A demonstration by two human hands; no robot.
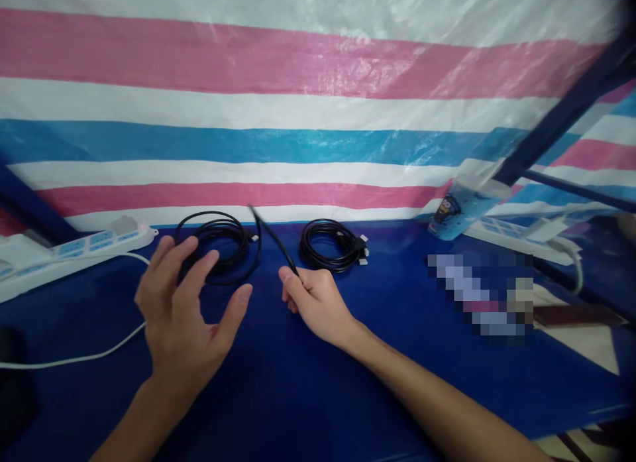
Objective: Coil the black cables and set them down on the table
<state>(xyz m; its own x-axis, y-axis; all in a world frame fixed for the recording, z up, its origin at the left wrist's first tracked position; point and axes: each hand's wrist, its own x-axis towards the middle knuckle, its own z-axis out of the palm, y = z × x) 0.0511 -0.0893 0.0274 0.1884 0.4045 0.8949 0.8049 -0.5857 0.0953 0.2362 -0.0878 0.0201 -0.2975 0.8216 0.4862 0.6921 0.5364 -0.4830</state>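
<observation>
My right hand [315,299] is closed around a black cable [275,240], which sticks up and to the left out of the fist. Its far end is blurred. My left hand [186,309] is raised with its fingers spread and nothing between them. Behind that hand lies a loosely coiled black cable [223,280] with a pale plug end, partly hidden by the fingers. Whether the held cable belongs to this coil I cannot tell. Just beyond my right hand rests a tighter coil of black cable [325,268] with several pale plug ends at its right side.
A white power strip [124,233] with a white cord [99,356] lies at the left. Another power strip [511,233] sits at the right behind a blue patterned cup [462,207]. Blurred-out items lie on the blue table [298,396]. A striped sheet [298,144] hangs behind.
</observation>
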